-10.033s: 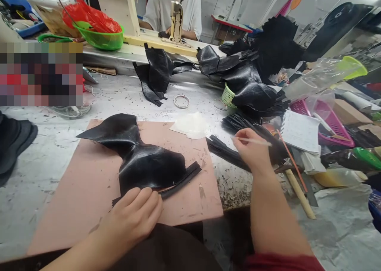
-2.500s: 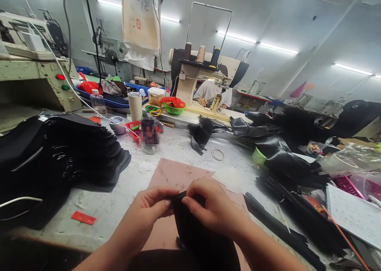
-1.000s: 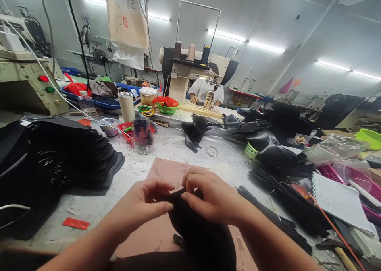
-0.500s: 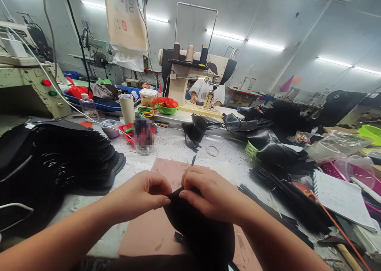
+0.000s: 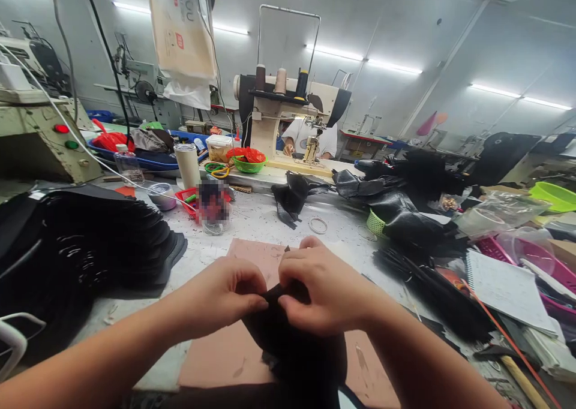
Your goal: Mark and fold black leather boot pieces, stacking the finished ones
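The left hand (image 5: 220, 292) and right hand (image 5: 326, 286) are gripping the black piece (image 5: 310, 361) at lower centre. At upper centre, the green bowl (image 5: 250, 167) is holding red plastic (image 5: 247, 155).

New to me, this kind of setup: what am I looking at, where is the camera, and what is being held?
There is no robot here, just a person's bare hands. Every picture comes from one camera worn on that person's head, looking forward and down.

The left hand and right hand pinch the upper edge of a black piece, above a pink board on the table. A black stack lies to the left; a notebook lies to the right. Beyond the table stands a sewing machine, with another person in a white top behind it.
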The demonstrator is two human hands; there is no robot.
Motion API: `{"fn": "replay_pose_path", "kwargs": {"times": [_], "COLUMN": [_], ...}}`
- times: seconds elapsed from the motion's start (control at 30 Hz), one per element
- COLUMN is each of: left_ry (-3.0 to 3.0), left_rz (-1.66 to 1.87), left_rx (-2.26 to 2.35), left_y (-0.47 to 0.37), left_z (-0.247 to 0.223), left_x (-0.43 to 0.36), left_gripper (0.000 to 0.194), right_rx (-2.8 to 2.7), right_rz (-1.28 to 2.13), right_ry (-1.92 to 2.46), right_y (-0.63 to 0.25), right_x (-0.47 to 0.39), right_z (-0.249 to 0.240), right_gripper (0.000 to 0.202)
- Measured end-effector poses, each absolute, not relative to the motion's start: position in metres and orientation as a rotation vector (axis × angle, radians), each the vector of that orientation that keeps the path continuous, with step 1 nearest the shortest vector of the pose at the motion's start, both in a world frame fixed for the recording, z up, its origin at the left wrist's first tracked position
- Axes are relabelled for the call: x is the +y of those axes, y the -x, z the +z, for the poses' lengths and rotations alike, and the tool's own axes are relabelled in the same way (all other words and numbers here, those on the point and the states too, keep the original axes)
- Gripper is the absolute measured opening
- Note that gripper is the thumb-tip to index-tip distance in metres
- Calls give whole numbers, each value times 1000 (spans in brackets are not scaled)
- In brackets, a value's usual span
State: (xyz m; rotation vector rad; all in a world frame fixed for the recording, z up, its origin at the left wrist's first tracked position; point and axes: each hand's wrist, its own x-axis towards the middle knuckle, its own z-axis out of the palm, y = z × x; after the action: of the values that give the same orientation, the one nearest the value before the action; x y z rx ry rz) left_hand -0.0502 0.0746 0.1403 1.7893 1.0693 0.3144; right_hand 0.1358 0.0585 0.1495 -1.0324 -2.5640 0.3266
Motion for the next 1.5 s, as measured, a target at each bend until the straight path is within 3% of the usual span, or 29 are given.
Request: {"fn": "replay_pose_path", "kwargs": {"times": [0.6,0.77,1.17,1.5], "left_ry": [-1891,-2059,-2013,-1852], "left_rz": [141,290,378,208], "left_rx": [951,892,889,1060], "left_y": [51,43,36,40], "left_z": [135,138,136,133], "left_x": [84,85,85,84], "left_gripper": [26,7,12,10], "right_rx": [-2625,-2635,-2717,-2839], "right_rz": [352,254,187,839], "right_ry": [1044,1078,1119,1115], "right_y": [-136,-135,-132,-156], "right_x": [63,61,60,88], "right_z": [155,156,161,172], "right_gripper": [9,10,9,18]}}
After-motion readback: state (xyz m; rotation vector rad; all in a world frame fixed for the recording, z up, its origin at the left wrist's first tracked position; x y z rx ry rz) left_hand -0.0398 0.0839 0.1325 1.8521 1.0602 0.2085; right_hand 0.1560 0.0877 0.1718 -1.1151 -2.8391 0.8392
